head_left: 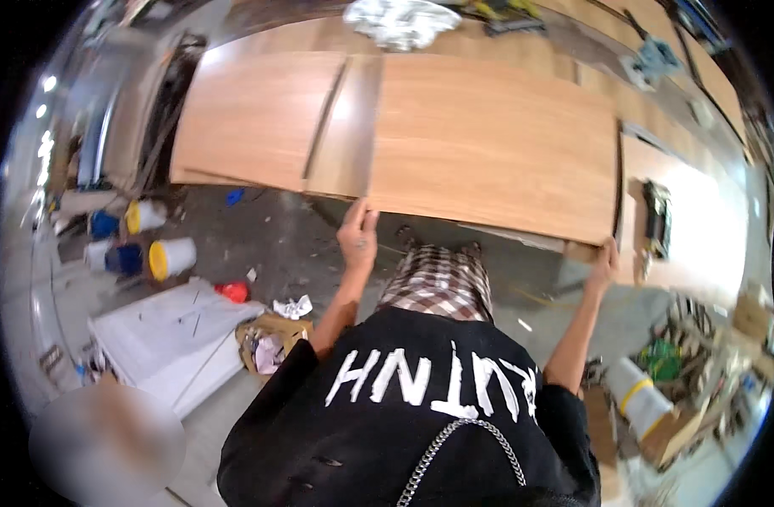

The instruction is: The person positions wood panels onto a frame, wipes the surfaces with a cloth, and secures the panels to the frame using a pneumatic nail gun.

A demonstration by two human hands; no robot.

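A wide, light-brown wood-grain panel [497,144] lies across the workbench in front of me. My left hand [359,232] is closed on its near left corner, fingers curled at the edge. At the near right corner, my right hand [605,258] grips the same panel. To its left rests another wood-grain panel [256,118], with a strip of bare board showing between the two. On the right, a pale board [700,224] carries a dark, elongated tool [656,215] whose kind I cannot make out.
Along the far side lie a crumpled white plastic sheet [400,23] and a yellow-and-black tool [507,13]. Buckets [172,258] stand on the floor at left, near a white slab [180,334] and a cardboard box [273,342]. A tipped white bucket [640,395] and scraps clutter the lower right.
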